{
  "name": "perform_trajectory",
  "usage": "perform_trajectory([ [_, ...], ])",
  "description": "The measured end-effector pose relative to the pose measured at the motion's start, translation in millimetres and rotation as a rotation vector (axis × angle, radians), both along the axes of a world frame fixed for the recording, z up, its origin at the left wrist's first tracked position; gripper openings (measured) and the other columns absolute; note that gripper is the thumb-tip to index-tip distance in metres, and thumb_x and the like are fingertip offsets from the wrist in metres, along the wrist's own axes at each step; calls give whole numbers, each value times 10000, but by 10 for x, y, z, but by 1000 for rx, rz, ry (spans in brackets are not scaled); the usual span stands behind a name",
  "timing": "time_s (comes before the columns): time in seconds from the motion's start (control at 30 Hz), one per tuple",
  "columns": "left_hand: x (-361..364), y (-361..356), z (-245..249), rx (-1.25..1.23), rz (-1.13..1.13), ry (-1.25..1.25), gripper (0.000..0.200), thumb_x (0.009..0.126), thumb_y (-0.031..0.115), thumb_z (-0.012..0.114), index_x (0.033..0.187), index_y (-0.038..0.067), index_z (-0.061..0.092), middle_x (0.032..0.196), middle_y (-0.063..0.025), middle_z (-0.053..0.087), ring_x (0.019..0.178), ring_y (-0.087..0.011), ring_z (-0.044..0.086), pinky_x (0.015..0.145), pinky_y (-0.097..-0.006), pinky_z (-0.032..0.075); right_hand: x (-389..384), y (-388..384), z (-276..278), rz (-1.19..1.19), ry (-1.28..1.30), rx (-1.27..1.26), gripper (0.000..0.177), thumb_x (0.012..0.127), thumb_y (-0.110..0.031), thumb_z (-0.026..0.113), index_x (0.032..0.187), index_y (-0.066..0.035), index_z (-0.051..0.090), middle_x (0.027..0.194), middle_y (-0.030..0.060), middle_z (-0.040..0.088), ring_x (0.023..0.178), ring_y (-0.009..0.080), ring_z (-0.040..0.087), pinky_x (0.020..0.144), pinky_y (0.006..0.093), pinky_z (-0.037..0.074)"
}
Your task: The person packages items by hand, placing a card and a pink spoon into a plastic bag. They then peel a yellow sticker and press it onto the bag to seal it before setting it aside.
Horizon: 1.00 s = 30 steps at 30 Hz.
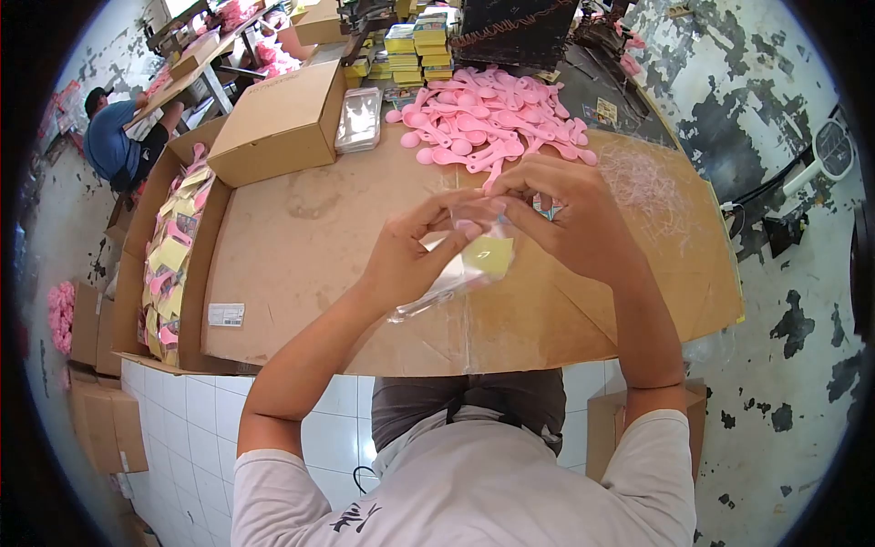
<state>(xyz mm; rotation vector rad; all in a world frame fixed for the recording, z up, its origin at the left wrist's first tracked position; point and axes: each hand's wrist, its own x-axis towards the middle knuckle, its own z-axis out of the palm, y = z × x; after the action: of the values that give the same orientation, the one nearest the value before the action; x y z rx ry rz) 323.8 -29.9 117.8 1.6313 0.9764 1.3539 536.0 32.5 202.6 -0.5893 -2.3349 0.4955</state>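
My left hand (415, 255) and my right hand (565, 214) meet over a cardboard sheet (310, 246) that covers the table. Together they pinch a clear plastic bag (456, 273) at its top; a small yellow card (489, 255) shows inside it. The bag hangs down and to the left from my fingers. Just beyond my hands lies a heap of pink plastic spoons (488, 123).
A closed cardboard box (278, 123) and a stack of clear bags (360, 118) sit at the back left. An open carton (173, 251) on the left holds filled packets. Yellow card stacks (419, 46) stand behind. Another person (114, 141) works at far left.
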Motion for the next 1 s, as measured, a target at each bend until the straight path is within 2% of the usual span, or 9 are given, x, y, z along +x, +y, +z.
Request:
perform_trajectory([
  [0.13, -5, 8, 15, -88, 38, -91, 396, 985, 67, 681, 1363, -9, 590, 977, -91, 777, 924, -106, 710, 809, -260, 558, -79, 75, -232, -103, 120, 226, 187, 853, -117, 748, 1025, -57, 701, 983, 92, 654, 884, 246, 641, 759, 374, 494],
  [0.2, -12, -10, 59, -111, 38, -65, 395, 986, 65, 680, 1362, -17, 589, 954, -89, 779, 891, -95, 703, 782, -256, 552, -107, 63, -279, -123, 98, 492, 197, 827, -116, 756, 1012, -83, 695, 1032, 77, 633, 972, 247, 627, 808, 383, 484],
  [0.33, -12, 14, -83, -54, 98, 57, 408, 961, 59, 698, 1342, -46, 595, 939, -104, 781, 834, -80, 696, 756, -254, 555, -225, 5, -341, -121, -29, 655, 227, 742, -134, 755, 946, -70, 680, 1007, 55, 612, 1052, 238, 606, 858, 388, 471],
  [0.43, -18, 19, -118, 47, 172, 227, 457, 920, 61, 713, 1344, -54, 587, 903, -133, 781, 728, -125, 728, 687, -277, 575, -309, 97, -481, -121, -84, 758, 237, 715, -150, 729, 920, -46, 670, 992, 57, 609, 1052, 235, 607, 865, 383, 475],
  [0.5, -20, 3, -58, -18, 164, 307, 468, 907, 55, 724, 1345, -52, 598, 916, -122, 781, 788, -109, 721, 740, -277, 572, -333, 129, -533, -135, -141, 825, 227, 713, -147, 706, 906, -34, 664, 990, 61, 612, 1039, 238, 607, 875, 379, 477],
  [0.7, -3, 9, -62, -93, 77, 336, 465, 920, 57, 721, 1359, -39, 604, 970, -133, 786, 870, -117, 728, 782, -296, 577, -295, 317, -627, -299, -198, 695, 176, 733, -122, 694, 883, -40, 650, 988, 78, 620, 984, 259, 608, 847, 387, 483],
  [0.8, 0, 3, -9, -160, 54, 272, 446, 928, 55, 715, 1346, -57, 606, 988, -139, 787, 890, -112, 725, 797, -295, 579, -75, 438, -431, -192, 4, 384, 174, 729, -119, 707, 877, -51, 645, 965, 73, 607, 959, 263, 605, 822, 398, 476],
  [0.9, 16, -4, -48, -152, 84, 225, 435, 927, 52, 715, 1330, -74, 610, 980, -148, 785, 888, -108, 722, 801, -284, 578, -143, 230, -574, -39, 52, 556, 173, 726, -118, 715, 872, -65, 641, 938, 62, 586, 928, 257, 593, 806, 399, 469],
  [1.0, 35, -4, -32, -135, 109, 308, 434, 921, 47, 719, 1322, -80, 613, 971, -161, 782, 871, -110, 723, 794, -276, 576, -208, 81, -637, -102, -28, 688, 176, 725, -122, 718, 876, -68, 644, 937, 60, 583, 915, 256, 587, 797, 389, 469],
])
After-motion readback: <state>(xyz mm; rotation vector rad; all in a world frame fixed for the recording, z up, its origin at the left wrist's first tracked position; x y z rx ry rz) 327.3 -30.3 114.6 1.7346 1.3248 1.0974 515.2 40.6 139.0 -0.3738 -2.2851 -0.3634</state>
